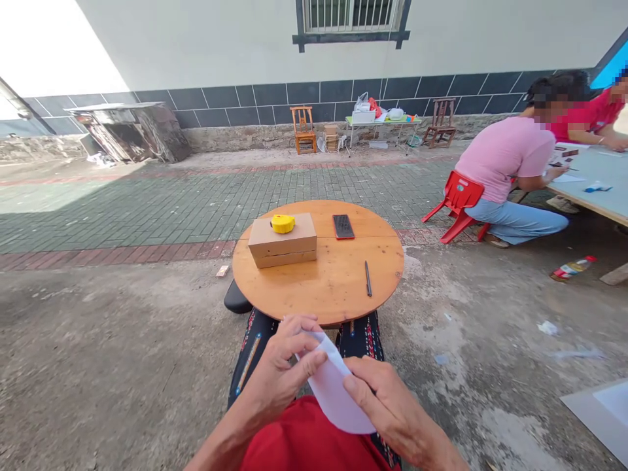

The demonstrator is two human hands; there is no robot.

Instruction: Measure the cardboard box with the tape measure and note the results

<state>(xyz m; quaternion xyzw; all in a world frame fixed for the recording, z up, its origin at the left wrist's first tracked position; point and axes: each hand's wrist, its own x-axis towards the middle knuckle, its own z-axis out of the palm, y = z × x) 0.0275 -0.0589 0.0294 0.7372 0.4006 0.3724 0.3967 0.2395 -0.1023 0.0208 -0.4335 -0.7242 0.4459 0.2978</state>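
Note:
Over my lap, just this side of the round table's near edge, both hands hold a white sheet of paper (336, 392) that bends into a curve. My left hand (289, 356) grips its upper left part between thumb and fingers. On the right edge, my right hand (383, 399) pinches the sheet, thumb on top and fingers partly hidden behind it. On the wooden table (304, 294) stands a brown cardboard box (284, 252) with a yellow tape measure (283, 224) on top. A phone (343, 226) with a red edge and a dark pen (367, 279) lie to the right.
At right, a person in a pink shirt (510, 154) sits on a red chair (461, 196) beside a larger table (603, 170), with another person beyond. A bottle (573, 269) lies on the ground. A wooden chair (303, 131) and a cluttered table (383, 121) stand by the wall.

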